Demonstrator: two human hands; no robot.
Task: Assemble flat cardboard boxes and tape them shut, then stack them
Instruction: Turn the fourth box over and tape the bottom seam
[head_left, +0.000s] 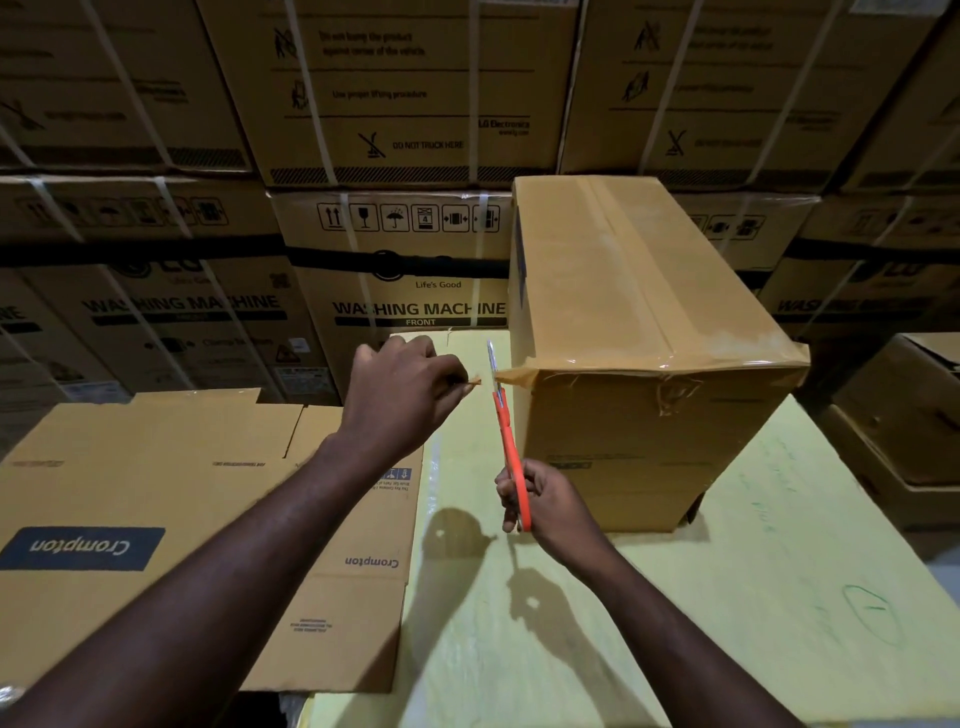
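Reaching forward, the left hand (400, 387) pinches a tape scrap (474, 383) in its grip; the right hand (548, 501) wraps orange scissors (506, 441), blades pointing far, touching the taped box (649, 312).

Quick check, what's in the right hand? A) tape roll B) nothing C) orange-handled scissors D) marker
C: the right hand grips orange-handled scissors, blades up at the tape strip that runs off the sealed box toward the pinching left hand.
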